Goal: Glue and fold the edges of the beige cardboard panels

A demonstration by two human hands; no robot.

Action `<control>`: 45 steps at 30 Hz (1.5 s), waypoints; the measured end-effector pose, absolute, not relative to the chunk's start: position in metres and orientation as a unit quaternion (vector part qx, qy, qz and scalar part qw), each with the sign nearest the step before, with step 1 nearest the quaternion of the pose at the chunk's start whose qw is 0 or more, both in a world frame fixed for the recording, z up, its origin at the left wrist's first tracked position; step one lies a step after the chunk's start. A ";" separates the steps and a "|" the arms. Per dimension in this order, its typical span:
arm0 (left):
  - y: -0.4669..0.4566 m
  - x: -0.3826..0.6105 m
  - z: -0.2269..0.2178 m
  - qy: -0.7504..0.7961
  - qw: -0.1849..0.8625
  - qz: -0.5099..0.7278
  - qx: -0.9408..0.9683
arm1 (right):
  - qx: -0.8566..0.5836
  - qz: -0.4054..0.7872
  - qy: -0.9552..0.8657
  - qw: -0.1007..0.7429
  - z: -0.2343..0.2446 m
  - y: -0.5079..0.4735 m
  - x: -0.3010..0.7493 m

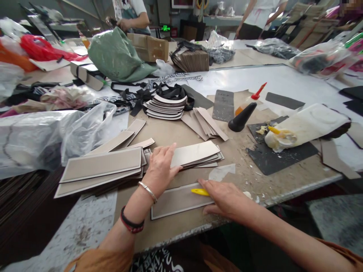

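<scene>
The panel (172, 203) in front of you lies flat on the worktop (241, 156), close to the near edge and almost along it. The fingers of your right hand (222, 198) are closed around the yellow tool (200, 192), above the right end of this panel. Your left hand (161, 164) is on the left end of the panel stack (195, 153), farther from the near edge; whether its fingers grip the top piece or only rest there, I cannot tell.

To do this step well, it is better to keep the panel fully supported and not let its corner pass over the near edge. Hold the tool lightly and at low angle, so the pale border does not get scratched. Take care that your right wrist does not push the panel sideways. If you lift from the stack, separate only one piece, because the ends there are not aligned
</scene>
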State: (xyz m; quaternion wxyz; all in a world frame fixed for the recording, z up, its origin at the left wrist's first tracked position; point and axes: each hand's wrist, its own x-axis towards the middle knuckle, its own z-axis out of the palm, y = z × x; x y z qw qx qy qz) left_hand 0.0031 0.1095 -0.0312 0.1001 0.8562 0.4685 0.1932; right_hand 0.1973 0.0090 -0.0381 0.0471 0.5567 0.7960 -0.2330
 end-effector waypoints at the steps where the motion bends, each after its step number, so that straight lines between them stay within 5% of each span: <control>1: 0.106 0.000 -0.030 0.466 0.097 0.226 0.850 | 0.556 -0.231 0.797 0.045 -0.037 0.010 0.197; 15: 0.006 -0.061 -0.024 0.480 0.099 0.332 0.806 | 0.634 -0.022 0.773 -0.002 -0.032 -0.001 0.245; 20: -0.019 -0.031 -0.069 0.408 0.194 0.276 0.849 | 0.688 0.127 0.682 -0.211 0.007 -0.029 0.279; 26: -0.016 -0.023 -0.090 0.401 0.249 0.270 0.839 | 0.694 -0.107 0.577 -0.418 0.019 -0.054 0.225; 36: -0.017 -0.039 -0.090 0.406 0.260 0.255 0.838 | 0.584 -0.338 0.582 -0.454 -0.042 -0.050 0.154; 45: -0.018 -0.042 -0.095 0.405 0.209 0.262 0.851 | 0.720 -0.162 0.554 -0.386 -0.044 -0.058 0.192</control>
